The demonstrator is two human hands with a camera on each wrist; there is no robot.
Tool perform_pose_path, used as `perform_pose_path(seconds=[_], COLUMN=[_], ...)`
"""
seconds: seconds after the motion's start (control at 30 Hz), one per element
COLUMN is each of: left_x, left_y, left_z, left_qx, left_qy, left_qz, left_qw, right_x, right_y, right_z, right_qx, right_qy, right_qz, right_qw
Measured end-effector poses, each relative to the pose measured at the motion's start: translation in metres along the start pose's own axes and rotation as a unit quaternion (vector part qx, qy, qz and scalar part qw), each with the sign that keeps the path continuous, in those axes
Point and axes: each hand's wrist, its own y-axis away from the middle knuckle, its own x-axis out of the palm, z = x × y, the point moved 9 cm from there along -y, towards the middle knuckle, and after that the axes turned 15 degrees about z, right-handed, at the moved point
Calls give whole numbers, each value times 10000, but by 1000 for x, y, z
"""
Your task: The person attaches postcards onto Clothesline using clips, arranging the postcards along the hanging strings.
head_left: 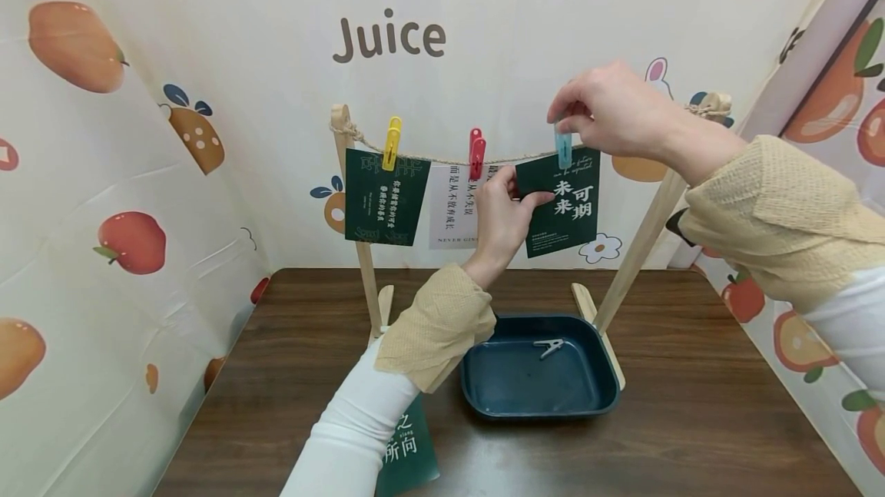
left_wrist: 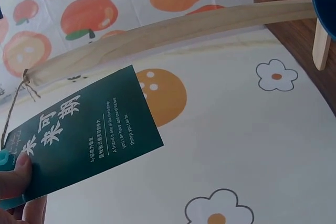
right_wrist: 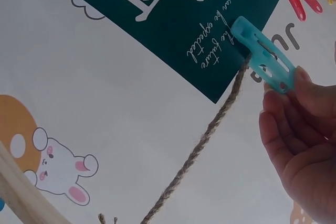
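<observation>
A dark green card (head_left: 561, 213) with white characters hangs at the right part of a twine line (right_wrist: 197, 153). My left hand (head_left: 503, 219) pinches the card's left edge, thumb in front. A light blue clothespin (right_wrist: 266, 56) sits over the card's top edge and the twine; my right hand (head_left: 611, 109) pinches its upper end. Left of my hands, a yellow clothespin (head_left: 392, 144) holds another green card (head_left: 383, 205), and a red clothespin (head_left: 477, 153) holds a white card (head_left: 451, 209), partly hidden behind my left hand.
Wooden posts (head_left: 639, 251) carry the twine at both sides. Below stands a dark blue tray (head_left: 539, 405) with one whitish clothespin (head_left: 549, 347) inside. Under my left forearm, a green card (head_left: 408, 455) lies partly hidden on the brown table (head_left: 691, 374). A printed curtain (head_left: 276, 59) hangs behind.
</observation>
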Motion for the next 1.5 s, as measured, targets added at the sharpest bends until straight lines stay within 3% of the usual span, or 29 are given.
perform_pose_path(seconds=[0.27,0.6,1.03,1.5], left_x=[0,2,3,3], left_y=[2,5,14,37], left_z=[0,2,9,31], left_qx=[119,204,126,-31], left_qy=[72,-154,-83,-170], left_qz=[-98,-96,-16,70], left_qw=[9999,9996,9999,9998], right_x=[6,14,17,20], right_y=[-1,1,5,10], right_z=[-2,-7,-8,-9], right_qx=[213,379,361,282], right_qy=[-69,-331,-428,-518], right_qz=[412,754,709,610], right_qw=[9989,9959,9959,9964])
